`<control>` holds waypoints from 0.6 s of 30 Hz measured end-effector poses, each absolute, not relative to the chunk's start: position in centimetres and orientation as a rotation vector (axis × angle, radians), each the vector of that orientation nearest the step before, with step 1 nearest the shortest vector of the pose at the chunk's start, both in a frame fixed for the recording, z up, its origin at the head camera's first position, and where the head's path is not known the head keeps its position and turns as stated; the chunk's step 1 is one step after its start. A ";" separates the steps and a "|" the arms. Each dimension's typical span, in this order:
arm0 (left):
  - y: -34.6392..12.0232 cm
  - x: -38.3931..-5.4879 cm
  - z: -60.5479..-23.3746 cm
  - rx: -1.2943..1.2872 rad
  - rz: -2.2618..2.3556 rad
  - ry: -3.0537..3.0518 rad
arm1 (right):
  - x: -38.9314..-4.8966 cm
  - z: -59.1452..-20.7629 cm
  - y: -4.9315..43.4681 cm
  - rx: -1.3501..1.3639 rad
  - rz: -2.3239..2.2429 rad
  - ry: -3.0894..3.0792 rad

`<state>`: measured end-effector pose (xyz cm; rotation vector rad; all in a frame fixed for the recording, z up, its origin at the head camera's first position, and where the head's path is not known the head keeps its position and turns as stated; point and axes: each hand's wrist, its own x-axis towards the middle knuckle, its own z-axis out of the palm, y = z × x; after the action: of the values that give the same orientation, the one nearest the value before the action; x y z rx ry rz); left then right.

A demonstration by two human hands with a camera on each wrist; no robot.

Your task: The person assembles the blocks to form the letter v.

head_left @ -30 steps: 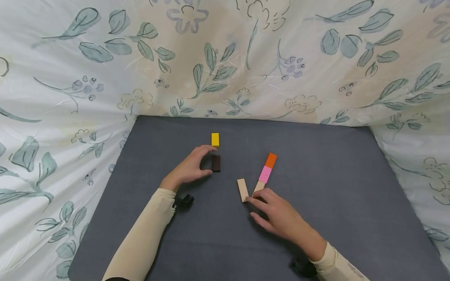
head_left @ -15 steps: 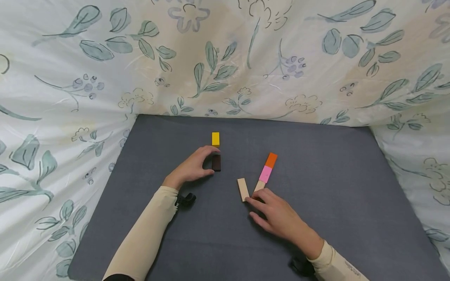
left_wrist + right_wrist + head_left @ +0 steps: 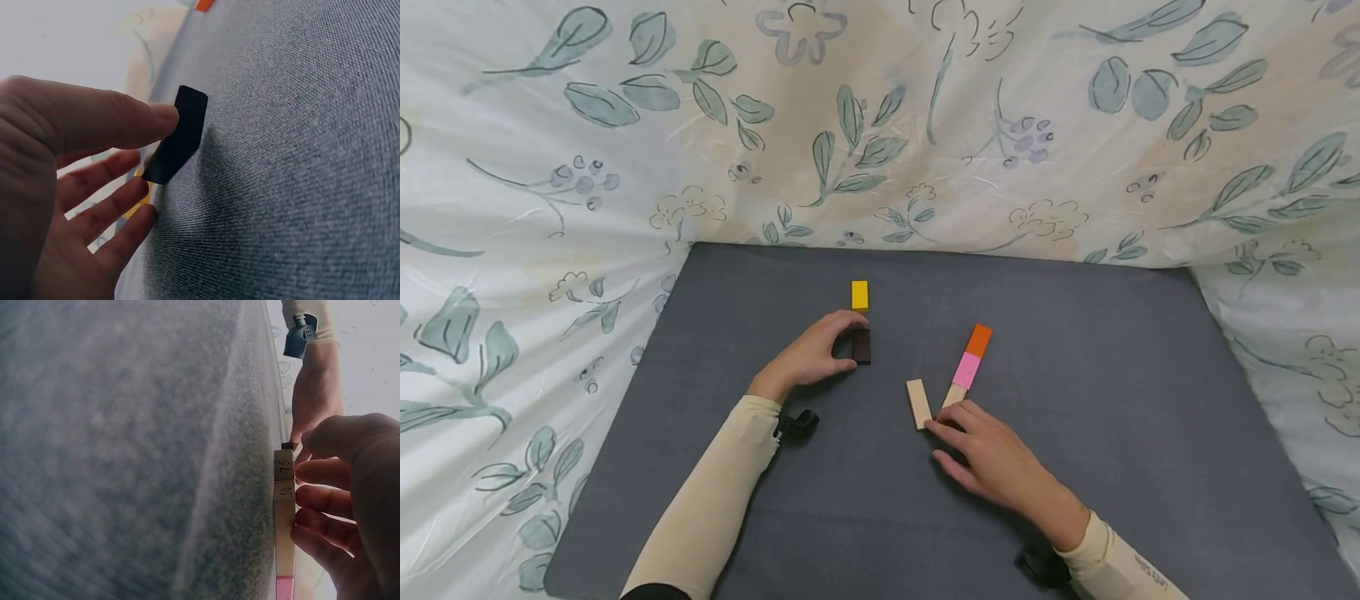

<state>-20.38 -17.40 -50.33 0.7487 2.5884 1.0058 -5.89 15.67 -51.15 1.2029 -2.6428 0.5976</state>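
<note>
In the head view my left hand [image 3: 805,357] pinches a dark brown block [image 3: 861,347] end to end between thumb and index finger. The left wrist view shows the thumb on this dark block [image 3: 181,134], with the other fingers spread loosely. My right hand [image 3: 1000,467] rests extended fingertips on two plain wooden blocks, its thumb held apart. One plain block [image 3: 918,405] slants left; the other [image 3: 953,395] is partly hidden under the fingers. Beyond it, in line, lie a pink block [image 3: 966,372] and an orange block [image 3: 978,341]. Block ends marked 75 [image 3: 284,465] and 50 [image 3: 285,491] show.
A yellow block [image 3: 860,296] lies just beyond the dark one, near my left index finger. The dark grey tabletop [image 3: 1112,375] ends at a white, leaf-patterned cloth [image 3: 880,167] behind it and at both sides. Black cameras sit on both wrists.
My left hand has shifted slightly right, its thumb and index finger coming in around the dark brown block. The right hand and the other blocks stay put.
</note>
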 end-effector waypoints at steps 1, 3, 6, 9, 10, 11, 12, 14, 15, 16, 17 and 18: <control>-17.4 -20.4 -50.3 0.746 1.006 2.589 | -5.9 -51.2 15.7 1.202 0.599 -2.644; -17.3 -20.4 -50.4 0.739 1.003 2.588 | -5.9 -51.2 15.7 1.201 0.602 -2.647; -17.3 -20.5 -50.4 0.728 0.991 2.590 | -5.9 -51.4 15.7 1.197 0.608 -2.650; -17.3 -20.6 -50.5 0.719 0.976 2.592 | -5.9 -51.5 15.7 1.194 0.617 -2.651; -17.3 -20.6 -50.5 0.718 0.973 2.593 | -5.9 -51.5 15.7 1.193 0.621 -2.651; -17.3 -20.6 -50.6 0.717 0.970 2.593 | -5.9 -51.5 15.7 1.193 0.627 -2.652; -17.3 -20.6 -50.6 0.717 0.968 2.593 | -5.9 -51.5 15.7 1.192 0.632 -2.653; -17.3 -20.7 -50.6 0.716 0.965 2.592 | -6.0 -51.6 15.7 1.191 0.641 -2.653; -17.3 -20.7 -50.6 0.716 0.961 2.593 | -5.9 -51.5 15.7 1.191 0.649 -2.654; -17.3 -20.7 -50.6 0.716 0.959 2.593 | -5.9 -51.5 15.7 1.190 0.655 -2.655; -17.3 -20.7 -50.6 0.715 0.958 2.594 | -5.9 -51.5 15.7 1.189 0.661 -2.658; -17.3 -20.7 -50.6 0.714 0.956 2.594 | -5.9 -51.5 15.8 1.189 0.667 -2.659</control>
<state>-20.68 -17.31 -50.65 0.7137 2.5939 0.9558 -5.90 15.75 -51.50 1.1886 -2.6594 0.6668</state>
